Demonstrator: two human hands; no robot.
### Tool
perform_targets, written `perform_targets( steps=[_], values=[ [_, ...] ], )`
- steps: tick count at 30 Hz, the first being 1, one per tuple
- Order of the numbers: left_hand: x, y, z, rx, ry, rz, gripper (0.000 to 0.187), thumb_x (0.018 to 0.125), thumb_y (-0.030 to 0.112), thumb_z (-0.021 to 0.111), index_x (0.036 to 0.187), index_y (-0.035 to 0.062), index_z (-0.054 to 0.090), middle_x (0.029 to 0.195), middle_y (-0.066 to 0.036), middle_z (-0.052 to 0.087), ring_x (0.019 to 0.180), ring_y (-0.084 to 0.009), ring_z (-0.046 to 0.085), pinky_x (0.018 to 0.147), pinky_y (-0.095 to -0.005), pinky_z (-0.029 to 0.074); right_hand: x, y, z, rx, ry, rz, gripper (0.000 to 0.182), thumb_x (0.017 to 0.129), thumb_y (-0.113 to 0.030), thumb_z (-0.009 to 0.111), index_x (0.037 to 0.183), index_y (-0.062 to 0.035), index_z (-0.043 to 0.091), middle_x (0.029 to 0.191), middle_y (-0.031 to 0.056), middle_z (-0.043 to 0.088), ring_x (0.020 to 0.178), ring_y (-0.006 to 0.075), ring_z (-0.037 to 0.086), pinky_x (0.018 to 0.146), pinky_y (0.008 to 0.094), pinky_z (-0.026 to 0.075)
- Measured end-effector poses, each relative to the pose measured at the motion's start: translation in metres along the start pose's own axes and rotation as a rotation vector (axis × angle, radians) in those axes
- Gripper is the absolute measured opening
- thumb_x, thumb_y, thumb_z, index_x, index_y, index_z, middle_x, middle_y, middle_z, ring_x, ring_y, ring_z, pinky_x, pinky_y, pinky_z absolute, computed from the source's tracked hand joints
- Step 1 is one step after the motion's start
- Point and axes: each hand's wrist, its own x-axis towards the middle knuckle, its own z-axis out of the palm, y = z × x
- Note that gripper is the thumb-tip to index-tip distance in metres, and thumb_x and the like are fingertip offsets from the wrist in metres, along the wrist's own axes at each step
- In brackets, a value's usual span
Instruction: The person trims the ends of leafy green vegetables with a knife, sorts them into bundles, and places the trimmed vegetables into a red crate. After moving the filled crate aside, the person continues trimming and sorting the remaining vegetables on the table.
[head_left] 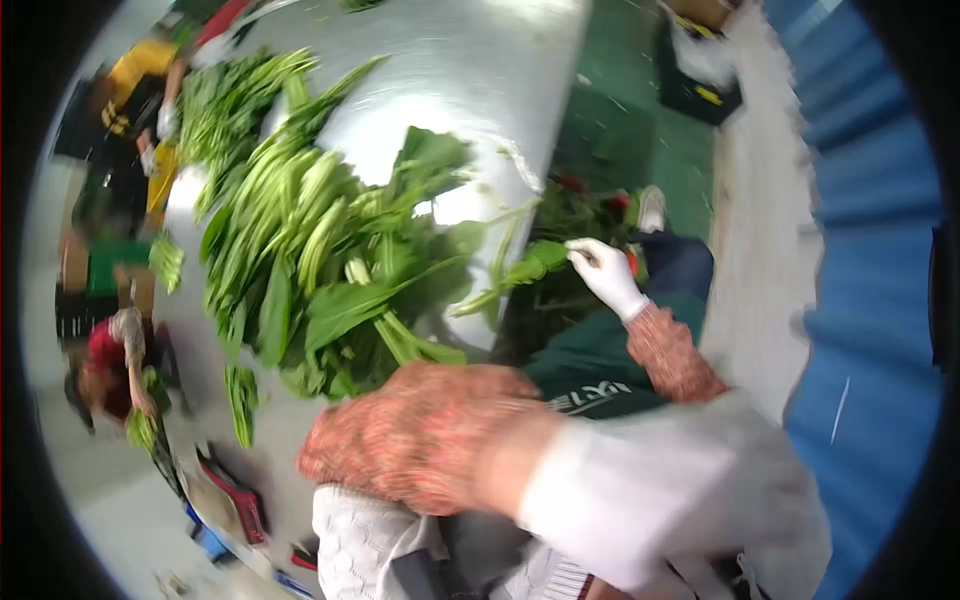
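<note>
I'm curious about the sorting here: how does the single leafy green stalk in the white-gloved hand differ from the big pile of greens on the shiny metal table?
The single leafy green stalk is pinched in the white-gloved hand, past the table's edge; the big pile of greens lies loose on the shiny metal table. The stalk is one piece; the pile is many, overlapping. Both look like the same vegetable.

- Leafy greens (300,240): heaped on the table (480,70).
- Right hand (603,272): at the table's edge, right of the heap, touching one leaf (535,262).
- Crate (700,90): on the floor beyond the table.
</note>
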Motion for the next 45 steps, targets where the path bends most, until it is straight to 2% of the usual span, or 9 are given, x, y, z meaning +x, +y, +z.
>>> perform_targets(
  steps=[5,7,15,19,23,29,31,36,45],
  values=[
    [0.027,0.013,0.020,0.171,-0.182,0.168,0.036,0.078,0.029,0.067,0.108,0.0078,0.067,0.098,-0.014,0.065,0.092,-0.0310,0.063,0.077,-0.0420,0.050,-0.001,-0.003,-0.008,0.127,-0.039,0.112,0.019,0.096,-0.007,0.060,0.111,0.0018,0.067,0.094,0.0044,0.072,0.084,0.0067,0.064,0.072,0.0225,0.050],
    [0.033,0.018,0.016,0.210,-0.277,0.171,0.034,0.080,0.030,0.066,0.107,0.0088,0.067,0.099,-0.014,0.065,0.091,-0.0313,0.063,0.078,-0.0428,0.049,-0.001,0.008,-0.005,0.131,-0.026,0.058,0.022,0.098,-0.011,0.059,0.118,-0.0022,0.066,0.091,0.0009,0.071,0.051,-0.0007,0.042,0.045,0.0176,0.034],
    [0.037,0.031,-0.007,0.266,-0.640,0.052,0.027,0.087,0.032,0.061,0.104,0.0128,0.066,0.101,-0.016,0.063,0.089,-0.0322,0.062,0.079,-0.0458,0.047,-0.007,-0.025,-0.011,0.176,-0.094,0.178,0.023,0.098,-0.009,0.059,0.118,0.0000,0.065,0.090,0.0032,0.070,0.079,0.0052,0.061,0.069,0.0203,0.047],
    [-0.003,-0.002,0.036,0.322,-0.113,0.157,0.012,0.068,0.021,0.067,0.067,0.0094,0.066,0.058,-0.006,0.059,0.055,-0.0273,0.060,0.051,-0.0421,0.046,-0.001,-0.074,-0.033,0.278,-0.159,0.268,0.025,0.100,-0.017,0.058,0.118,-0.0020,0.066,0.084,0.0013,0.068,0.055,0.0016,0.050,0.051,0.0183,0.040],
    [-0.019,-0.008,0.052,0.117,0.248,0.223,0.011,0.068,0.018,0.064,0.071,0.0080,0.060,0.069,-0.006,0.054,0.066,-0.0249,0.057,0.055,-0.0353,0.044,-0.010,-0.130,-0.094,0.412,-0.352,0.190,0.029,0.101,-0.022,0.055,0.122,-0.0049,0.066,0.077,-0.0006,0.064,0.048,0.0012,0.045,0.045,0.0174,0.033],
    [0.001,0.018,0.001,0.279,-0.199,0.056,0.040,0.055,0.019,0.061,0.089,0.0001,0.071,0.074,-0.005,0.059,0.059,-0.0188,0.056,0.049,-0.0283,0.044,-0.048,-0.214,-0.204,0.312,-0.703,-0.636,0.028,0.090,-0.003,0.062,0.116,0.0048,0.069,0.059,0.0059,0.064,0.051,0.0137,0.063,0.048,0.0258,0.046],
    [0.004,0.019,-0.001,0.321,-0.199,0.055,0.042,0.053,0.019,0.059,0.088,-0.0009,0.071,0.075,-0.007,0.059,0.059,-0.0190,0.056,0.048,-0.0281,0.045,-0.071,-0.241,-0.225,0.094,-0.797,-0.372,0.032,0.088,-0.006,0.068,0.120,-0.0037,0.070,0.061,0.0084,0.063,0.049,0.0183,0.056,0.048,0.0340,0.041],
    [0.007,0.016,0.006,0.358,-0.085,0.094,0.040,0.052,0.020,0.056,0.084,-0.0016,0.068,0.074,-0.007,0.057,0.059,-0.0197,0.053,0.048,-0.0284,0.042,-0.070,-0.250,-0.218,-0.229,-0.998,-0.649,0.031,0.089,-0.011,0.066,0.120,-0.0079,0.068,0.066,0.0063,0.063,0.047,0.0222,0.054,0.045,0.0345,0.040],
    [0.014,0.020,0.003,0.505,-0.126,0.096,0.021,0.055,0.018,0.060,0.072,0.0053,0.059,0.071,-0.004,0.043,0.065,-0.0199,0.046,0.053,-0.0296,0.034,-0.083,-0.254,-0.209,-0.337,-0.985,-0.630,0.027,0.091,-0.015,0.064,0.117,-0.0068,0.065,0.068,0.0041,0.063,0.048,0.0233,0.055,0.043,0.0333,0.041]
  ],
)
